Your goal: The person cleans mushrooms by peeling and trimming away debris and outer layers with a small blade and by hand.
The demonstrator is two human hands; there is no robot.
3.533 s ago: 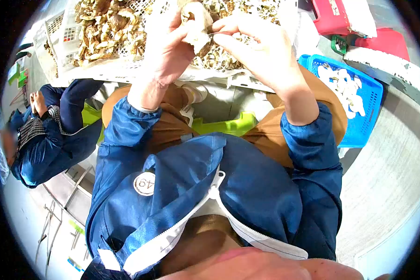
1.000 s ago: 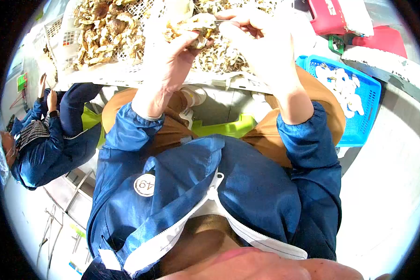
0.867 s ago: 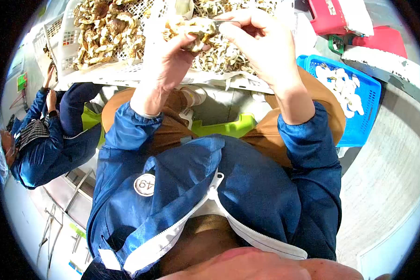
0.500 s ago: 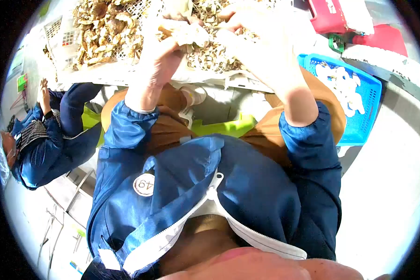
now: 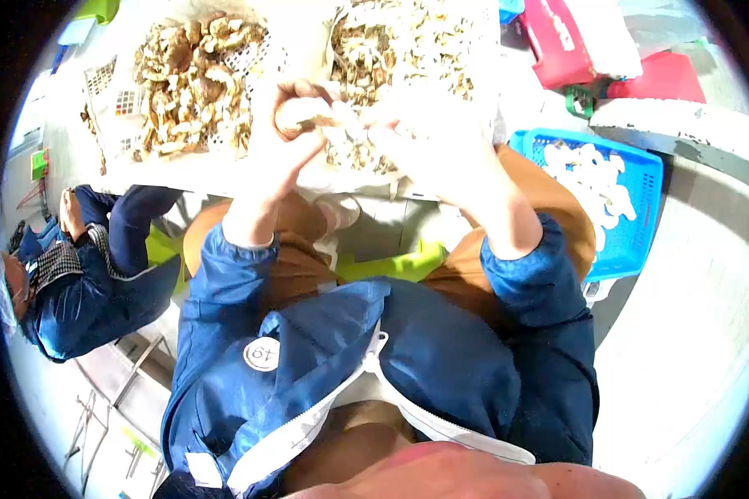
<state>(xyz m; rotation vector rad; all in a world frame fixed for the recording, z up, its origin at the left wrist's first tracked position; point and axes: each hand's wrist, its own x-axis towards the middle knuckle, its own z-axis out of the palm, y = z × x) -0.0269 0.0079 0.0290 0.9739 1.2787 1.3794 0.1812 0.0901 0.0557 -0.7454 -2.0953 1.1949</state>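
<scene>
My left hand (image 5: 290, 137) is closed round a pale brown mushroom piece (image 5: 310, 116) above the near edge of a white perforated crate (image 5: 200, 176). Close to its right side is my right hand (image 5: 416, 137), bleached by glare, with its fingertips at the piece; what they hold, if anything, cannot be made out. Brown mushrooms (image 5: 193, 83) fill the left part of the crate. Behind and below my hands lie thin mushroom trimmings (image 5: 362, 58).
A blue basket (image 5: 640, 224) with white pieces (image 5: 595, 183) stands at the right. Red containers (image 5: 661, 76) are at the upper right. A co-worker in a blue jacket (image 5: 100, 295) sits at the left. A green stool (image 5: 404, 263) shows between my knees.
The view has tilted, so crate and basket appear lower. My hands have come closer together at the mushroom piece. The co-worker's hands have lowered.
</scene>
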